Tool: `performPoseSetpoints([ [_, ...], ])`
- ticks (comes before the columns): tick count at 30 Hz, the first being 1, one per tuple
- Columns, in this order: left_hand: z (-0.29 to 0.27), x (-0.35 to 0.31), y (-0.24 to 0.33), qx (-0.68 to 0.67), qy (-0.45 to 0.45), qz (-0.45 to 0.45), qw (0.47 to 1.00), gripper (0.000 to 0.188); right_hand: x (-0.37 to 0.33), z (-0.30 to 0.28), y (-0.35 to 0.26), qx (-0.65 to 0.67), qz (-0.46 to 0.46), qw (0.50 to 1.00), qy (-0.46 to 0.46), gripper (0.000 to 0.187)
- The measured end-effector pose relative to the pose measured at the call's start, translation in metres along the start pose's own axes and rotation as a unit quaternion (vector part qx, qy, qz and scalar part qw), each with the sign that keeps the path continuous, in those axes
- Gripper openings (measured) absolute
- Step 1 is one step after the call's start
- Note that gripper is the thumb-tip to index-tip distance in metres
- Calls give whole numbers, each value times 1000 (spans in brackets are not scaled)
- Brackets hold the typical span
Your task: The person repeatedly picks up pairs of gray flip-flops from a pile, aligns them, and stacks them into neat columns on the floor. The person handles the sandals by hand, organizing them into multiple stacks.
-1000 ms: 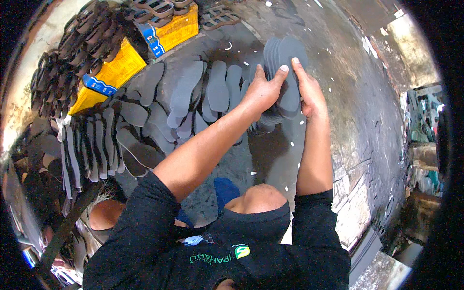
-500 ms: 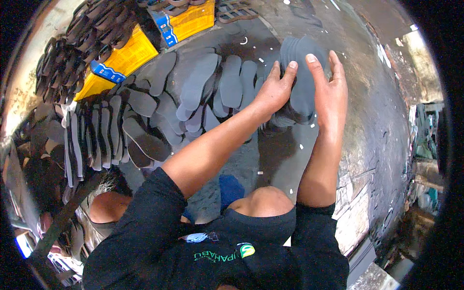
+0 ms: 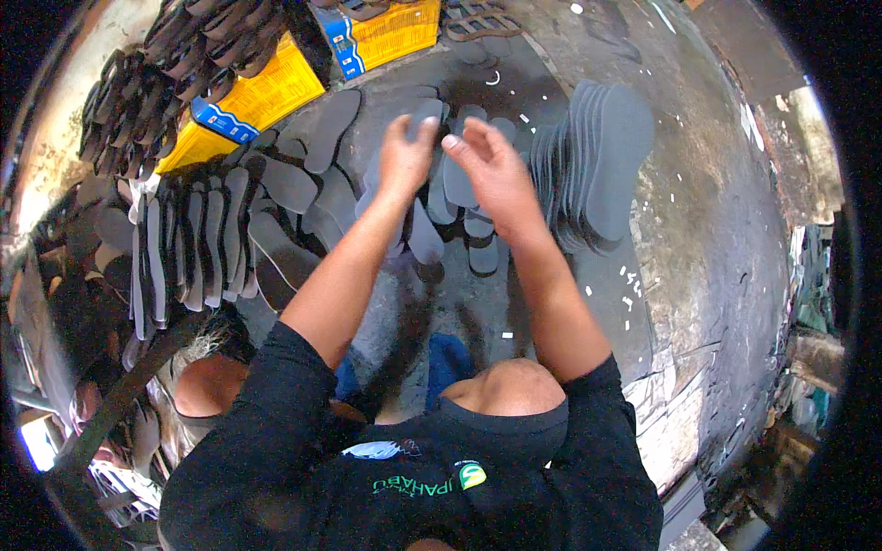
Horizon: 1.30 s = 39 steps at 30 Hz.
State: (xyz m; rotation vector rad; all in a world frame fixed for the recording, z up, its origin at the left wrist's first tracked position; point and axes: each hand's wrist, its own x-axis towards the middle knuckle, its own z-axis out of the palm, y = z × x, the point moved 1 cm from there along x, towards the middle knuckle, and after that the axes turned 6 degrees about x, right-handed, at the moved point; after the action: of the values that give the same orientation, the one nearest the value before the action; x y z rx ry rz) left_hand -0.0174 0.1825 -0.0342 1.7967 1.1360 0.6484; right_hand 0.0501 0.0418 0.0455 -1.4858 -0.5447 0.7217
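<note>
Head view: both hands clear of the fanned stack, over the loose soles

Left hand (image 3: 406, 161): raised, thumb parted from fingers, nothing seen between them. Right hand (image 3: 496, 174): just beside it, slightly blurred, thumb likewise spread from the fingers, nothing visible in the grasp. Whether either touches the loose grey soles (image 3: 424, 237) beneath, I cannot tell from where I stand. These soles lie under and between the hands and toward the knees; hands and forearms cover part of them.

Half a second ago the hands flanked the fanned stack (image 3: 623, 165); they have since left it and come to the person's left. The stack now stands uncovered, to the right of the right hand and apart from it.

Further out, a bare knee (image 3: 510, 390) and blue cloth (image 3: 448, 360) occupy the near side. White scraps (image 3: 630, 280) litter the floor below the stack. On the left, more soles stand on edge in a row (image 3: 214, 243). Beyond are a yellow-and-blue carton (image 3: 271, 87) and a second carton (image 3: 395, 37), with brown strapped footwear (image 3: 243, 37) piled at the first. At lower left, a dark bar (image 3: 129, 395) obstructs the view of items behind.
</note>
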Motion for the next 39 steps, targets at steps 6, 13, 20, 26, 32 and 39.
performPoseSetpoints([
  [6, -39, 27, -89, 145, -42, -96, 984, 108, 18, 21, 125, -330, 70, 938, 80, 87],
  [13, -40, 27, -110, 134, -120, -152, 972, 114, 11, 44, 161, -507, 75, 858, 28, 86],
  [20, -62, 27, -106, 150, -105, -152, 971, 108, 28, 40, 164, -503, 73, 849, 148, 104],
  [26, -56, 21, -103, 154, -86, -168, 970, 110, 39, 32, 155, -383, 53, 896, 218, 112],
  [32, -47, 19, -107, 195, -2, -80, 977, 103, 40, 12, 148, -284, -27, 921, 264, 62],
  [39, -42, 13, -93, 188, -27, -103, 976, 99, 48, 26, 164, -263, 44, 944, 194, 71],
])
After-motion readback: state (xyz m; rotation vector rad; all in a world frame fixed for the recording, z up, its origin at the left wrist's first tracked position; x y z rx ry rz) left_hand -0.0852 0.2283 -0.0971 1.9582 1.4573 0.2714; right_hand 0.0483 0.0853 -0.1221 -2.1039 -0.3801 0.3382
